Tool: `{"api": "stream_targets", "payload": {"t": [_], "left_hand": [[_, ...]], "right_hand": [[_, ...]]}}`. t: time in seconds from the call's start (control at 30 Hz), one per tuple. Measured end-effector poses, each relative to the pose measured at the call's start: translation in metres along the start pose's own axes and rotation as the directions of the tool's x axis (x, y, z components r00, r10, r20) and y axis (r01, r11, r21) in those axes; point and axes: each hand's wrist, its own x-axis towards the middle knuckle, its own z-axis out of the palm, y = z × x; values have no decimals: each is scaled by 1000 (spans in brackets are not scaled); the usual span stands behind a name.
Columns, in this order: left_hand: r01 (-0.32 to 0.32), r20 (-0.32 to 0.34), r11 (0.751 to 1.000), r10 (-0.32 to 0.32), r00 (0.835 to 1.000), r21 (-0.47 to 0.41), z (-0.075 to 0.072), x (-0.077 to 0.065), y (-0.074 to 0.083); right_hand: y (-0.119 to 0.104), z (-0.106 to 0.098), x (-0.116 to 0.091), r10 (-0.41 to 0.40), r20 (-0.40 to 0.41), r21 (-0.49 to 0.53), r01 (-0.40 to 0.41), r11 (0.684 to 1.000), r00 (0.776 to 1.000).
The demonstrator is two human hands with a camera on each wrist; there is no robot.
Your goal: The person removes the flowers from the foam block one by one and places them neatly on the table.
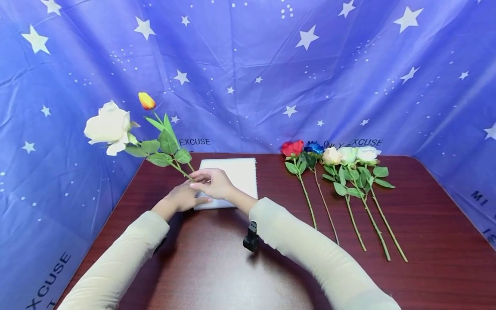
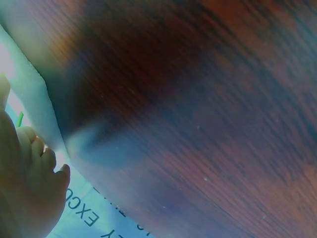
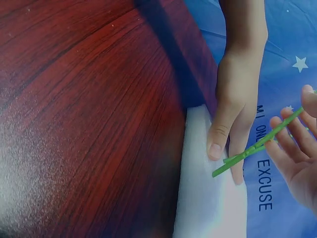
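My left hand (image 1: 181,198) holds the near left part of a white foam block (image 1: 242,176), thumb along its near edge; in the head view the right hand partly covers its fingers. Just above it, my right hand (image 1: 215,185) pinches green stems (image 3: 257,146) between thumb and fingers, their lower ends beside the left thumb at the block. Whether the ends are in the foam, I cannot tell. The stems lead up to a big white rose (image 1: 108,125) and a small orange-yellow tulip (image 1: 146,100), both leaning left above the table.
On the right of the dark red wooden table (image 1: 438,241) lie a red rose (image 1: 292,148), a blue rose (image 1: 314,148), a cream rose (image 1: 331,156), a pale green rose (image 1: 348,155) and another white rose (image 1: 367,153). A blue star-patterned cloth (image 1: 248,56) hangs around the table.
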Motion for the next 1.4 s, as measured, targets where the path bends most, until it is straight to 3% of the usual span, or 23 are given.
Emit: {"api": "stream_targets", "payload": {"t": [0.23,0.43,0.53,0.6,0.77,0.97,1.07,1.23,1.4], "left_hand": [[-13,-24,999,14,1000,40,3,1,-1],[6,11,997,-7,1000,73,4,2,-3],[14,11,997,-15,1000,72,5,2,-3],[11,9,997,-12,1000,73,6,2,-4],[8,2,998,-8,1000,67,7,2,-5],[12,5,998,-12,1000,56,5,2,-4],[11,9,998,-11,1000,60,6,2,-4],[12,6,998,-12,1000,58,5,2,-3],[19,15,998,-19,1000,58,4,1,-2]], "right_hand": [[3,-5,-6,-21,-102,29,24,999,995],[9,-15,-12,38,-190,85,-22,996,981],[14,-21,-15,100,-230,187,-57,981,968],[18,-24,-17,157,-251,274,-86,958,955],[24,-32,-20,316,-280,485,-150,861,907],[25,-36,-23,398,-296,650,-122,750,869],[26,-36,-23,393,-320,638,-110,762,862],[27,-36,-22,364,-391,527,-119,841,845],[27,-38,-24,385,-411,504,-146,851,826]]}}
